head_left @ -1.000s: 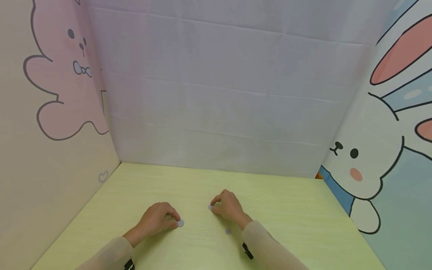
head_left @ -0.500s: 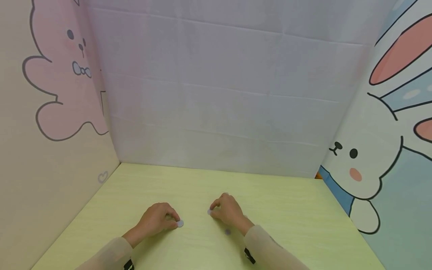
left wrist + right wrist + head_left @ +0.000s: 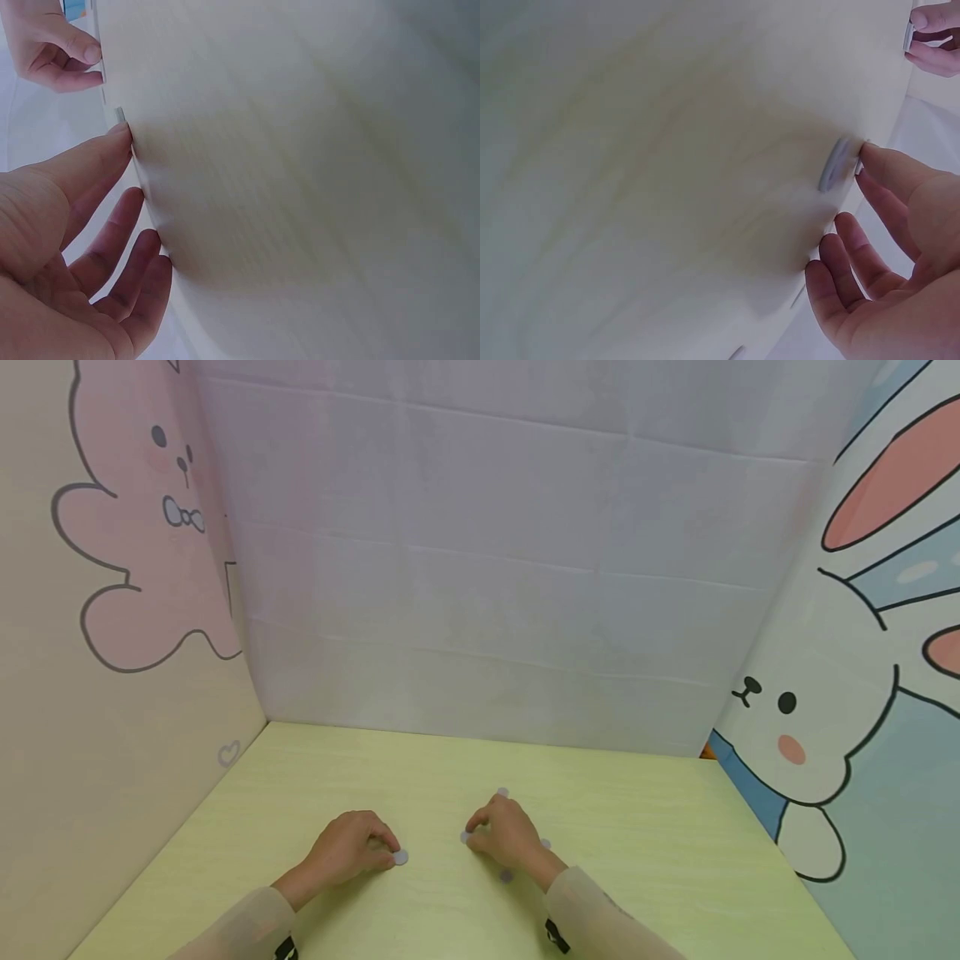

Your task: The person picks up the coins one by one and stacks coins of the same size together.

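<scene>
Between thumb and finger, my left hand [image 3: 348, 847] pinches a small pale grey disc [image 3: 401, 857] that is at the table surface. My right hand [image 3: 504, 831] pinches a similar disc [image 3: 465, 837] to the right of it, slightly farther back. In the right wrist view another disc [image 3: 834, 163] lies flat beside the right fingertips; in the head view it is the grey disc [image 3: 506, 876] just in front of the right hand. Farther discs lie behind the right knuckles, at the back disc [image 3: 502, 792], and beside the right wrist, at the partly covered disc [image 3: 546, 843].
The pale yellow-green table [image 3: 637, 827] meets a white cloth backdrop [image 3: 480, 568] behind. A panel with a pink cartoon animal [image 3: 142, 543] stands at the left, and one with a white rabbit [image 3: 825, 727] at the right.
My right hand has slid a little toward me with its disc. The discs behind its knuckles and beside its wrist have come into view. The left hand has stayed in place.
</scene>
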Available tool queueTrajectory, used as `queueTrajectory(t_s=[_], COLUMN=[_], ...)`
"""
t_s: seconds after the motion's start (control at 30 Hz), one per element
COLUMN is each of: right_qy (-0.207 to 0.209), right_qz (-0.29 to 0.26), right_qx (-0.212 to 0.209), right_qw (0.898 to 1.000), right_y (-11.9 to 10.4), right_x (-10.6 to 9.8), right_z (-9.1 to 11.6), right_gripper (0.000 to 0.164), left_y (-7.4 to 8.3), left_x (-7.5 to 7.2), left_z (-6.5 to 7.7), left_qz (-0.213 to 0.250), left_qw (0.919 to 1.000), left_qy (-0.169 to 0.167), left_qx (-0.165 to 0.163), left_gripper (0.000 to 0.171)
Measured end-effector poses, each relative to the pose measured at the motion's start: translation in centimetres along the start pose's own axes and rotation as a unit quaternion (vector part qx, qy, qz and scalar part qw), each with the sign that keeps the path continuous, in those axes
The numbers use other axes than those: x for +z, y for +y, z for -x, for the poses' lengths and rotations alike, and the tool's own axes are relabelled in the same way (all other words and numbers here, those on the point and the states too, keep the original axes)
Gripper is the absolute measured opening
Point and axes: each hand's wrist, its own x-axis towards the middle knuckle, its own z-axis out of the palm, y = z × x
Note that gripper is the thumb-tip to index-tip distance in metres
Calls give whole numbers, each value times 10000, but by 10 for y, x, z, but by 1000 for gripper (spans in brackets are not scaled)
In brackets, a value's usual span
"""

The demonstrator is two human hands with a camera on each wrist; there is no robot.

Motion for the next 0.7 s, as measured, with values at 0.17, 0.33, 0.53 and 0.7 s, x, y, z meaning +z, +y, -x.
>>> queueTrajectory(t_s=[0.17, 0.33, 0.53, 0.7], right_qy=[10, 58, 112, 99], right_qz=[27, 84, 112, 139], right_qx=[8, -42, -170, -163], right_qw=[10000, 9999, 9997, 9997], right_y=[-3, -4, -5, -7], right_x=[-1, 0, 1, 1], right_z=[2, 4, 6, 8], right_gripper=[14, 13, 11, 11], left_y=[0, 1, 2, 2], left_x=[1, 1, 0, 0], left_z=[0, -1, 0, -1], left_qz=[-2, -10, -55, -59], left_qw=[10000, 10000, 10000, 10000], left_qy=[22, 33, 16, 50], left_qx=[-52, -33, -64, -49], left_gripper=[17, 17, 16, 16])
